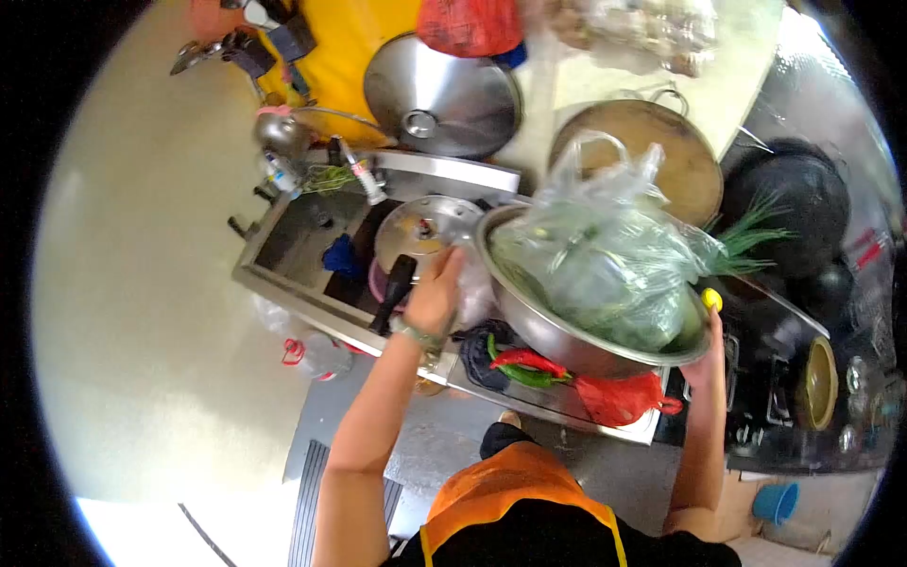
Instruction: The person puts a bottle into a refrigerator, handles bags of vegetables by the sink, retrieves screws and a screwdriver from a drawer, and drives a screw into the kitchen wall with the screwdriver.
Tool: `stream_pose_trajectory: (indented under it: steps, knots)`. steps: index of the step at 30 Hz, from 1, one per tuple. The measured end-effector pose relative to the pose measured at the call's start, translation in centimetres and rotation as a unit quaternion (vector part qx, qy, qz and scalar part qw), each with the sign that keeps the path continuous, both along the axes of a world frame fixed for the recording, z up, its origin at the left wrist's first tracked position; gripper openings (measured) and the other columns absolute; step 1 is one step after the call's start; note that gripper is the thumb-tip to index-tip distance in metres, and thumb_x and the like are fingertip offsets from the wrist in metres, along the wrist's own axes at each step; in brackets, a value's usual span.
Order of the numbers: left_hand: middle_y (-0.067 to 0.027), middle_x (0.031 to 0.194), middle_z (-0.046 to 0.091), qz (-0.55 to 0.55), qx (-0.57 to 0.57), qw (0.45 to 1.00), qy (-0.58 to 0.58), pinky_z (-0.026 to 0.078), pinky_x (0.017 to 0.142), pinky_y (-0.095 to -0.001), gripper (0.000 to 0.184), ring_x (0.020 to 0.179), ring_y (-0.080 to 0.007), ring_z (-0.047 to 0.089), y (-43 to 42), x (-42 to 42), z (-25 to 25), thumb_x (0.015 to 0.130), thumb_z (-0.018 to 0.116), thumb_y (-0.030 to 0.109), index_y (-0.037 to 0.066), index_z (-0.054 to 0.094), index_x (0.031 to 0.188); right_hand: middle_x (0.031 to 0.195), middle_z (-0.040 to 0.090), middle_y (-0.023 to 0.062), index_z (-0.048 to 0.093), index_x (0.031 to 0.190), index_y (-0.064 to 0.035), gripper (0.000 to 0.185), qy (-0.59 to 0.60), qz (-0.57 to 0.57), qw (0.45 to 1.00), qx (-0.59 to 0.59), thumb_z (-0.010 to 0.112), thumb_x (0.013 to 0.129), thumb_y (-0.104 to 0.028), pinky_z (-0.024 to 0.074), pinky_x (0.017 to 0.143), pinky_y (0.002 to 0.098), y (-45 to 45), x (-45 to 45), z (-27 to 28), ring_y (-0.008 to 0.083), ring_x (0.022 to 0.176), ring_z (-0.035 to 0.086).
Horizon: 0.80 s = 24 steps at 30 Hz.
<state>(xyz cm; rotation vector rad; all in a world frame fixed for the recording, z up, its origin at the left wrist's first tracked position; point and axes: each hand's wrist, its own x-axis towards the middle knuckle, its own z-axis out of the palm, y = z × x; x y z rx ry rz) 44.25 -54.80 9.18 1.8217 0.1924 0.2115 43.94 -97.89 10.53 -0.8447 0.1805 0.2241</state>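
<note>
A metal sink (307,311) stands above a grey floor (425,454), with bright white glare (170,529) at lower left.

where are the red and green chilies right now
In the head view, the red and green chilies sit near the middle, below the metal bowl's rim, between a black bag on the left and a red bag on the right.

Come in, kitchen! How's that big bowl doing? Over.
Right hand on metal bowl; left hand near pot lid, grip unclear. Bagged greens heaped in bowl. Chillies close by.
</note>
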Motion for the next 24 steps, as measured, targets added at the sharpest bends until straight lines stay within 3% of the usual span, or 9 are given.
stream_pose_trajectory:
  steps: [1, 4, 11, 13, 15, 17, 18, 20, 24]
  knots:
    - [-0.0141, 0.117, 0.058, 0.034, -0.141, 0.988, 0.060, 0.041, 0.092, -0.0287, 0.043, 0.104, -0.0208, 0.055, -1.3, 1.6, 1.4, 0.095, 0.045, 0.026, -0.008, 0.049, 0.121, 0.121, 0.056, 0.0086, 0.049, 0.126, -0.0056, 0.053, 0.000, -0.013, 1.000, -0.002, 0.047, 0.090, -0.045, 0.0402, 0.097, 0.0376, -0.1, 0.5, -0.5, 0.0227, 0.111, 0.053]
    - [-0.0137, 0.110, 0.061, -0.062, -0.289, 0.952, 0.078, 0.044, 0.089, -0.0319, 0.040, 0.100, -0.0223, 0.057, -1.9, 5.9, 0.9, 0.095, 0.042, 0.025, -0.007, 0.053, 0.117, 0.109, 0.060, 0.0115, 0.051, 0.119, -0.0014, 0.042, 0.061, -0.059, 0.995, -0.053, 0.054, 0.082, -0.022, 0.0471, 0.085, 0.0361, -1.3, 0.6, -0.1, 0.0234, 0.095, 0.060]
    - [-0.0114, 0.104, 0.063, -0.157, -0.588, 0.786, 0.110, 0.045, 0.087, -0.0350, 0.046, 0.096, -0.0223, 0.058, -0.8, 10.4, -2.5, 0.094, 0.043, 0.037, -0.002, 0.057, 0.112, 0.108, 0.057, 0.0140, 0.041, 0.130, 0.0007, 0.065, 0.117, -0.086, 0.976, -0.164, 0.049, 0.067, -0.014, 0.0462, 0.085, 0.0350, -2.6, 0.4, -0.6, 0.0273, 0.094, 0.057]
    - [-0.0102, 0.103, 0.063, -0.053, -0.415, 0.906, 0.068, 0.047, 0.083, -0.0325, 0.041, 0.093, -0.0194, 0.059, -2.1, 10.0, -0.9, 0.093, 0.046, 0.032, -0.003, 0.058, 0.111, 0.107, 0.057, 0.0121, 0.041, 0.130, 0.0013, 0.067, 0.049, -0.033, 0.958, -0.281, 0.049, 0.065, -0.014, 0.0457, 0.084, 0.0336, -4.7, 1.0, -1.5, 0.0247, 0.093, 0.056]
    - [-0.0073, 0.089, 0.066, -0.148, -0.434, 0.866, 0.198, 0.051, 0.069, -0.0264, 0.030, 0.076, -0.0142, 0.062, -3.1, 9.5, 1.8, 0.092, 0.050, 0.023, -0.002, 0.062, 0.102, 0.103, 0.057, 0.0099, 0.043, 0.129, 0.0002, 0.068, 0.061, -0.114, 0.968, -0.214, 0.050, 0.063, -0.013, 0.0468, 0.075, 0.0300, -3.2, 0.2, -0.2, 0.0210, 0.083, 0.057]
    - [-0.0083, 0.092, 0.065, -0.174, -0.469, 0.836, 0.226, 0.051, 0.070, -0.0281, 0.026, 0.078, -0.0151, 0.063, -2.6, 10.1, -1.6, 0.091, 0.050, 0.018, -0.002, 0.060, 0.104, 0.100, 0.057, 0.0094, 0.043, 0.129, 0.0005, 0.067, 0.023, -0.109, 0.959, -0.259, 0.049, 0.063, -0.014, 0.0458, 0.070, 0.0263, -4.6, 0.2, -1.3, 0.0194, 0.077, 0.056]
    - [-0.0089, 0.093, 0.065, -0.176, -0.468, 0.838, 0.217, 0.052, 0.071, -0.0287, 0.025, 0.078, -0.0160, 0.063, -2.7, 10.1, -1.5, 0.091, 0.050, 0.016, -0.002, 0.059, 0.105, 0.105, 0.057, 0.0123, 0.041, 0.130, 0.0008, 0.066, 0.027, -0.151, 0.963, -0.222, 0.044, 0.066, -0.014, 0.0469, 0.080, 0.0299, -2.0, -0.3, 0.7, 0.0227, 0.086, 0.056]
    - [-0.0100, 0.098, 0.064, -0.212, -0.491, 0.824, 0.186, 0.052, 0.075, -0.0302, 0.028, 0.082, -0.0175, 0.063, -2.6, 9.7, -1.3, 0.089, 0.052, 0.012, -0.002, 0.054, 0.113, 0.098, 0.059, 0.0077, 0.047, 0.125, 0.0017, 0.062, 0.011, -0.138, 0.948, -0.287, 0.046, 0.065, -0.013, 0.0440, 0.067, 0.0216, -3.2, -1.0, -0.6, 0.0150, 0.076, 0.056]
    - [-0.0107, 0.102, 0.062, -0.173, -0.416, 0.875, 0.179, 0.048, 0.080, -0.0287, 0.036, 0.090, -0.0163, 0.059, -2.5, 9.0, 1.5, 0.086, 0.054, 0.005, -0.005, 0.050, 0.119, 0.091, 0.060, 0.0055, 0.048, 0.124, 0.0011, 0.056, 0.018, -0.160, 0.915, -0.369, 0.046, 0.070, -0.013, 0.0438, 0.065, 0.0228, -3.5, -2.7, -1.6, 0.0123, 0.072, 0.055]
